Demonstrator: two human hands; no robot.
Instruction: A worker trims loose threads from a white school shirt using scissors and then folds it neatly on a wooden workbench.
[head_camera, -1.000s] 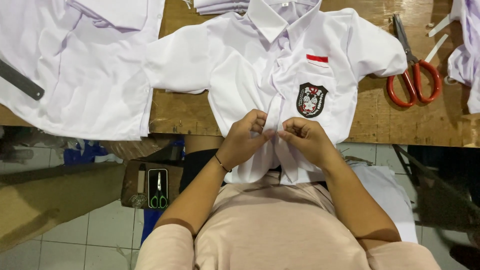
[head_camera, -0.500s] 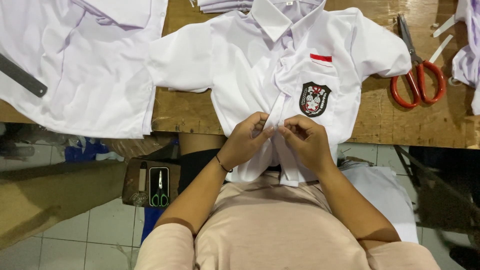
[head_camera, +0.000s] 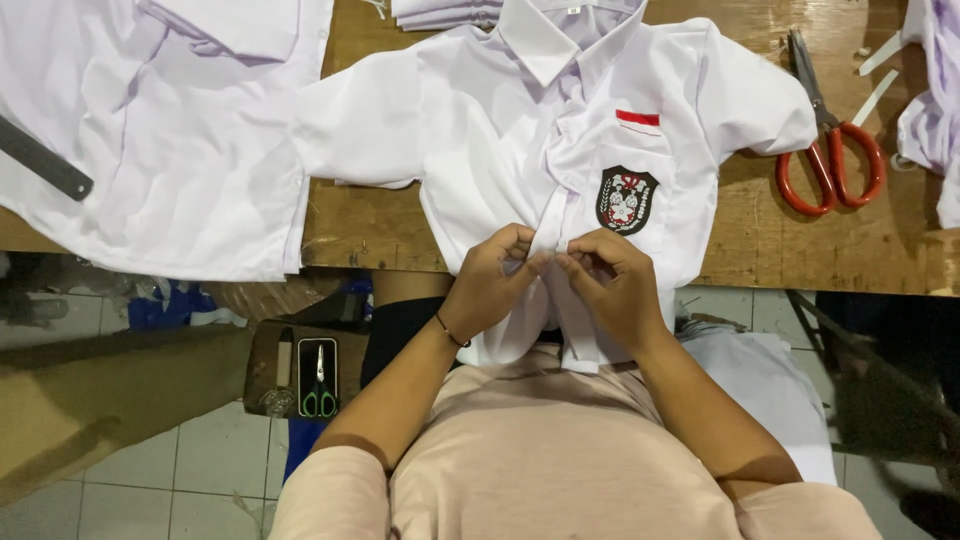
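- White short-sleeved shirt (head_camera: 520, 140), centre of frame, lying front-up on the wooden table, collar toward the top edge, hem hanging off the table's near edge toward the person.
- Sleeves spread out to left and right; left-of-frame sleeve lies flat, the other angles toward the upper right.
- Collar folded down, front placket running down the middle.
- Chest pocket right of centre carries a dark shield-shaped badge (head_camera: 626, 199); a small red and white strip (head_camera: 638, 119) sits just above it.
- Lower placket pinched together between both hands, fabric bunched there.
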